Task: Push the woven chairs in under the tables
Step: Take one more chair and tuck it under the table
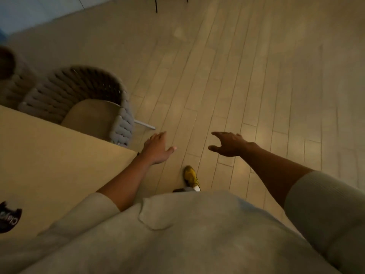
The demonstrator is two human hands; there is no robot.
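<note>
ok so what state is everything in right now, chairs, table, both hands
chair: upright, seat front under the table edge, back and one leg sticking out, no hand on it
second chair: upright, blurred, cannot tell how far in
table: dark sticker on its top
left hand: open, by the table corner, holding nothing
right hand: open, over the floor, holding nothing

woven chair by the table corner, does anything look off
The woven chair is only partly under the table: most of its seat shows, and it looks slightly turned to the table edge. Nothing looks spilled or broken.
</note>
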